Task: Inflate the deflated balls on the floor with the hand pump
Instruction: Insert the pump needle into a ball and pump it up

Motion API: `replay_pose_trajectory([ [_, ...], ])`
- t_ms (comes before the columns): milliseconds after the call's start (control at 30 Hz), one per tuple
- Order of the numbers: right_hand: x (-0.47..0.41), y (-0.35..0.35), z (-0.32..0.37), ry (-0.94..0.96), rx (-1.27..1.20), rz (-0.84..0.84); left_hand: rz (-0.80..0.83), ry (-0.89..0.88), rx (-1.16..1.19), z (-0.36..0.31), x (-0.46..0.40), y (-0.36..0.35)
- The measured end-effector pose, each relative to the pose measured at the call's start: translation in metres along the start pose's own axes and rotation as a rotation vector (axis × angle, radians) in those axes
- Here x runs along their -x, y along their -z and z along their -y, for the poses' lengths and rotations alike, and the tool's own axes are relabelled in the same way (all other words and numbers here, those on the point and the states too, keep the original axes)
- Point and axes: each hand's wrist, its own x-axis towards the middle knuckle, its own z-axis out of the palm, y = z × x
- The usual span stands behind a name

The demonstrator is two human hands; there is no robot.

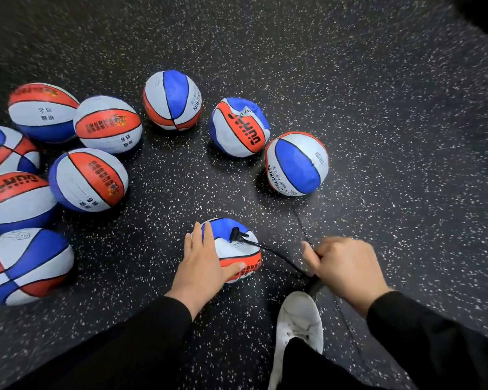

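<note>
The right hand (347, 270) conceals the pump handle. Three balls (0, 149) are cut off by the left edge. Small print on the balls is illegible.

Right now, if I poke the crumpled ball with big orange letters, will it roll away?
Probably not far. The crumpled ball looks dented and saggy, so it would likely squish and flop rather than roll. It seems low on air, so it should feel soft and light.

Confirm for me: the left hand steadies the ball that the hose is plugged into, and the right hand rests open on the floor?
Not quite. In the head view the right hand is curled round the pump handle, not open on the floor. The left hand does steady the ball with the hose plugged in.
</note>
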Motion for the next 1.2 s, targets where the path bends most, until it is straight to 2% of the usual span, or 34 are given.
replay_pose_trajectory([
  [133, -0.02, 0.043, -0.004, -0.053, 0.004, -0.096, -0.027, 0.008, -0.004, -0.003, 0.002, -0.001],
  [267, 0.001, -0.01, -0.004, -0.174, -0.016, -0.035, -0.01, 0.015, -0.001, -0.004, 0.001, 0.0],
  [367, 0.022, -0.049, 0.01, -0.088, -0.109, 0.009, -0.023, 0.018, -0.024, -0.003, 0.002, 0.0],
  [467, 0.025, -0.056, 0.012, -0.05, -0.115, 0.028, -0.01, 0.022, -0.019, -0.004, 0.002, 0.002],
  [567, 0.012, -0.035, 0.0, -0.094, -0.101, -0.019, 0.008, 0.03, -0.021, -0.008, -0.001, 0.005],
  [700, -0.011, 0.036, -0.005, -0.038, -0.102, -0.139, 0.012, 0.03, -0.007, -0.007, -0.001, 0.006],
  [767, -0.016, 0.052, -0.006, -0.098, -0.111, -0.132, 0.009, 0.027, -0.005, -0.006, -0.002, 0.004],
  [900, 0.001, 0.001, -0.005, -0.242, -0.083, -0.034, -0.002, 0.025, -0.003, -0.004, -0.002, 0.001],
  [967, 0.013, -0.034, 0.004, -0.154, -0.109, 0.016, 0.001, 0.028, -0.01, -0.005, -0.002, 0.0],
  [1067, 0.024, -0.052, 0.02, -0.006, -0.109, 0.044, 0.016, 0.032, -0.016, -0.005, -0.002, 0.003],
  [1200, 0.012, -0.038, 0.001, -0.054, -0.082, -0.01, 0.02, 0.05, -0.009, -0.007, -0.004, 0.004],
])
